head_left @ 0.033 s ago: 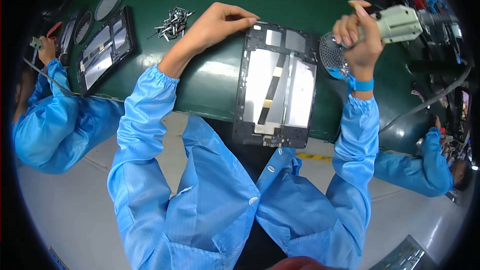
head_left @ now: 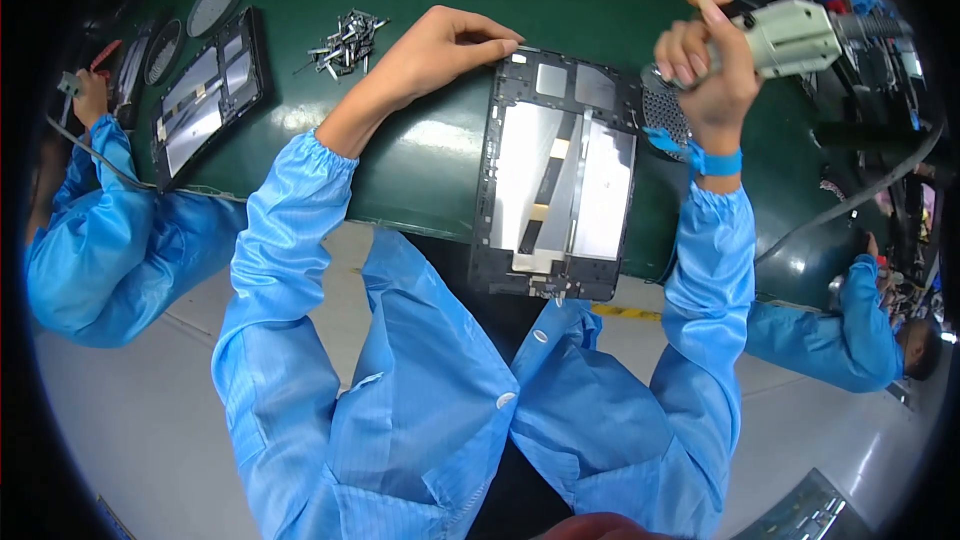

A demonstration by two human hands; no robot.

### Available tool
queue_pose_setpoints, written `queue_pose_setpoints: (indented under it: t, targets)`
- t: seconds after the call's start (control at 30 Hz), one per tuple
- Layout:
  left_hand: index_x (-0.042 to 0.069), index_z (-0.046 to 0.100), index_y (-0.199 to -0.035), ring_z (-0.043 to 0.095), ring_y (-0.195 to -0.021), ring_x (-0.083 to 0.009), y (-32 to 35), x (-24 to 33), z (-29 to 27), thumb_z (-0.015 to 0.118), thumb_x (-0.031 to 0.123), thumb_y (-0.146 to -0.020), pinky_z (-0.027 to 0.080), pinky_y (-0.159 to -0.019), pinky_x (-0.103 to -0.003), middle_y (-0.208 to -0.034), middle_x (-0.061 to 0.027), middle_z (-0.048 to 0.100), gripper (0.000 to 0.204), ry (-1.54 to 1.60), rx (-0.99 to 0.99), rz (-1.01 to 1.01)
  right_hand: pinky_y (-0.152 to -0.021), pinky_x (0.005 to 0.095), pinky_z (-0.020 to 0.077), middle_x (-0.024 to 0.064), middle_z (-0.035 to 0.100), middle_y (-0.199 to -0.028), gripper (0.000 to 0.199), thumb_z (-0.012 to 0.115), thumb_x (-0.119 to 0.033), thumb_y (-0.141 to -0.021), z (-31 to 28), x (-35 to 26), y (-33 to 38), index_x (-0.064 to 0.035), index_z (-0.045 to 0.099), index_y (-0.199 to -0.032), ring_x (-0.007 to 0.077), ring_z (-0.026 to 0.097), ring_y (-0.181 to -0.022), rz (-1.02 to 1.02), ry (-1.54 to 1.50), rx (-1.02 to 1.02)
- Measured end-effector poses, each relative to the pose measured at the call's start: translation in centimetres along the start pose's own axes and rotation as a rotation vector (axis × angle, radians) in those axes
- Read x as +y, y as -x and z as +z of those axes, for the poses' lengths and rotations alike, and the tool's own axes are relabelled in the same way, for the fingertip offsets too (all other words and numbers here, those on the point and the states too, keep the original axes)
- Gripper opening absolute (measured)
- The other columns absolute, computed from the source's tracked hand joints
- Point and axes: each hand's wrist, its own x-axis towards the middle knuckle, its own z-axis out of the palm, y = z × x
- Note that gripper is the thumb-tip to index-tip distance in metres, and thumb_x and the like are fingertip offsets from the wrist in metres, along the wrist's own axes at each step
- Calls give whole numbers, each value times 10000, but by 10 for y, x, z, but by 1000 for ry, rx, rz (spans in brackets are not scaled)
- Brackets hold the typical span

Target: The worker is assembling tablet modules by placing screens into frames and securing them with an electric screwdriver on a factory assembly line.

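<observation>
Your work surface is a dark green bench (head_left: 440,155) that curves across the top of the view, with its near edge running just above your sleeves. Right in front of you a black tablet frame (head_left: 555,175) lies flat on it, its lower end hanging over the near edge, and a round perforated disc (head_left: 665,115) sits touching the frame's right side. Further left you have a loose pile of small metal screws (head_left: 345,40), a second black frame (head_left: 205,100), and two oval mesh discs (head_left: 215,2) near the far left edge.
</observation>
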Motion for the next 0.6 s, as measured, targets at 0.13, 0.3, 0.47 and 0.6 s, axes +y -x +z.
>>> queue_pose_setpoints:
  t: [0.13, 0.3, 0.47, 0.6]
  targets:
    - [-24, 737, -1113, 677, -849, -137, 2, -6, 5, 701, 208, -943, 535, -794, -261, -952, -117, 758, 289, 19, -14, 75, -499, 305, 377, -20, 317, -562, 297, 498, -255, -999, 46, 16, -19, 17, 612, -1038, 106, 356, -469, 23, -65, -144]
    - [-22, 734, -1099, 673, -783, -141, -1, -12, 0, 676, 246, -952, 531, -733, -290, -898, -125, 756, 311, -41, 5, 89, -429, 300, 405, -13, 328, -501, 186, 516, -211, -1028, 98, 30, -20, -30, 548, -1000, 125, 365, -385, 129, -198, -143]
    - [-22, 749, -1079, 703, -800, -172, -5, -16, -5, 685, 188, -909, 549, -763, -302, -885, -153, 755, 278, 21, -45, 159, -461, 305, 393, -12, 327, -529, 256, 488, -242, -1015, 93, 47, -23, -5, 584, -1015, 121, 368, -428, 76, -152, -168]
    - [-30, 745, -1055, 656, -779, -130, -2, -9, -13, 704, 112, -887, 523, -722, -279, -867, -108, 745, 224, 158, -72, 102, -485, 320, 388, -7, 330, -556, 289, 491, -248, -997, 93, 58, -22, 12, 615, -1008, 121, 380, -457, 32, -91, -200]
